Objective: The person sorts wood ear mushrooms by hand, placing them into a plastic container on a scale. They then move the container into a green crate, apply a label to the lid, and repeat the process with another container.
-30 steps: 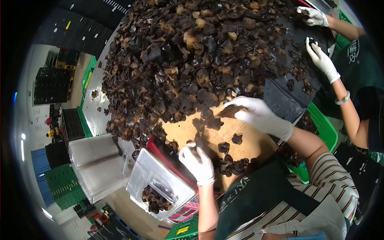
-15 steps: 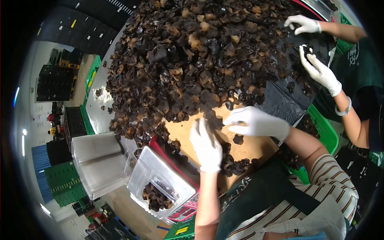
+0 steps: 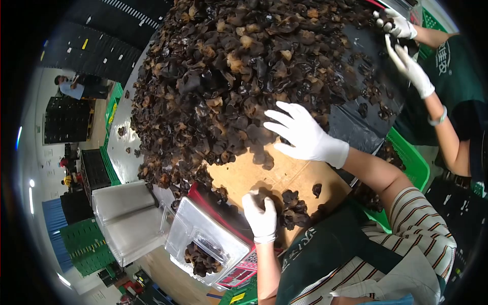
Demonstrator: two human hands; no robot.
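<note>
A large heap of dark brown wood ear mushrooms spreads over the table. My right hand, in a white glove, reaches over the heap's near edge with its fingers spread and nothing in them. Closer to my body, my white-gloved left hand is curled above a tan board. A brownish wood ear piece shows between its thumb and fingers, partly hidden. Just right of that hand lies a small cluster of wood ears on the board, with a single piece apart from it.
A clear plastic tray holding a clump of wood ears stands at lower left, beside stacked clear trays. A co-worker's gloved hands handle mushrooms at upper right. Below them is a green basket. Another person stands far left.
My left hand has drawn back toward my body, away from the heap. My right hand has moved up over the heap's edge and spread its fingers. The co-worker's hands have shifted up.
</note>
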